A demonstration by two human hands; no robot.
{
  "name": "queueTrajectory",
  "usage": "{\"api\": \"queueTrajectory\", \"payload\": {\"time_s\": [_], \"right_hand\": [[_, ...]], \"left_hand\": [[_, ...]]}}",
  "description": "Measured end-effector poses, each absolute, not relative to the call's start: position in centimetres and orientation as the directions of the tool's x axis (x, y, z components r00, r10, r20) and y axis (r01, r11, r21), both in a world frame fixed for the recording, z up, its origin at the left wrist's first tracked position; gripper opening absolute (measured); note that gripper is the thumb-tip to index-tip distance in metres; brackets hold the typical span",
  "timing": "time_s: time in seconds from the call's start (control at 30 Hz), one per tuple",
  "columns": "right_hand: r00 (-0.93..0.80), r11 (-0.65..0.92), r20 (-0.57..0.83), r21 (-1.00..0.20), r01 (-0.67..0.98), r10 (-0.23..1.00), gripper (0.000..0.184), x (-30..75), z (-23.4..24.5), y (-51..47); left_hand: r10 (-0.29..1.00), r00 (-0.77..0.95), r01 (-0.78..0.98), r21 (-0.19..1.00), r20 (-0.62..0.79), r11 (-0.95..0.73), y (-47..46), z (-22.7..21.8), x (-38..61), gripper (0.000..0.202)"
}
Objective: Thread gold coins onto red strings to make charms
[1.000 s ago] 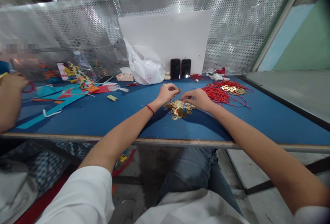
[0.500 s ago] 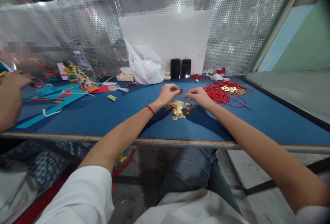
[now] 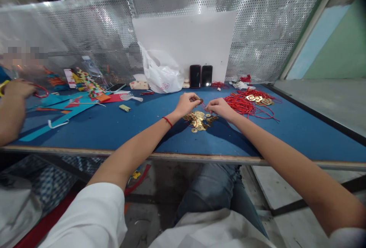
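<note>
My left hand (image 3: 187,104), with a red string bracelet (image 3: 167,121) at its wrist, pinches a small brass coin (image 3: 201,100). A thin red cord (image 3: 203,105) runs from that coin to my right hand (image 3: 219,107), whose fingertips are closed on it. Whether the cord passes through the coin's hole is too small to make out. Below both hands lies a loose pile of gold-coloured holed coins (image 3: 199,120) on the blue tabletop (image 3: 137,133), with a bit of red cord among them.
A heap of red cords (image 3: 240,104) with more gold coins (image 3: 254,98) lies to the right. Behind stand a white plastic bag (image 3: 162,74) and two dark phones (image 3: 195,76). At left, another person's hand (image 3: 21,88) works near blue strips (image 3: 57,124) and scissors.
My hands stay almost where they were, with the cord still stretched between them. The other person's hand at far left has shifted slightly.
</note>
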State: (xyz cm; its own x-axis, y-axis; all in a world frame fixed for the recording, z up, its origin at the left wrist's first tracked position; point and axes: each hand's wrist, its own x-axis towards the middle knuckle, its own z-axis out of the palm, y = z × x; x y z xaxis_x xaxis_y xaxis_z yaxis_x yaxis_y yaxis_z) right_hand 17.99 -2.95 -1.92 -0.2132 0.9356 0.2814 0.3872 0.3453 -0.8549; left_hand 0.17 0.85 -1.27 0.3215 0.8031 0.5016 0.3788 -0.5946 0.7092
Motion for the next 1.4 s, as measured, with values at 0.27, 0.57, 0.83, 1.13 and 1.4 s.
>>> {"api": "queueTrajectory", "payload": {"time_s": [0.27, 0.57, 0.83, 1.13, 1.4], "right_hand": [[-0.145, 0.364, 0.335, -0.824, 0.434, 0.931, 0.021, 18.1, -2.1, -2.3], [-0.109, 0.454, 0.522, -0.597, 0.661, 0.846, 0.027, 18.7, -2.6, -2.1], [-0.234, 0.505, 0.449, -0.793, 0.340, 0.863, 0.021, 18.4, -2.1, -2.0], [-0.155, 0.341, 0.325, -0.935, 0.098, 0.933, 0.022, 17.7, -2.0, -2.8], [0.018, 0.299, 0.299, -0.954, -0.006, 0.954, 0.022, 18.5, -1.8, -2.0]], "left_hand": [[0.784, 0.366, 0.291, 0.738, 0.502, -0.609, 0.9, -1.4, 0.3, 0.007], [0.767, 0.448, 0.150, 0.807, 0.460, -0.571, 0.5, -1.2, 0.6, 0.010], [0.760, 0.505, 0.154, 0.824, 0.409, -0.545, -0.1, -0.9, 0.5, 0.013], [0.787, 0.479, 0.144, 0.849, 0.390, -0.509, 0.2, -0.9, 0.6, 0.013], [0.779, 0.473, 0.117, 0.847, 0.412, -0.518, -0.1, -0.2, 0.5, 0.014]]}}
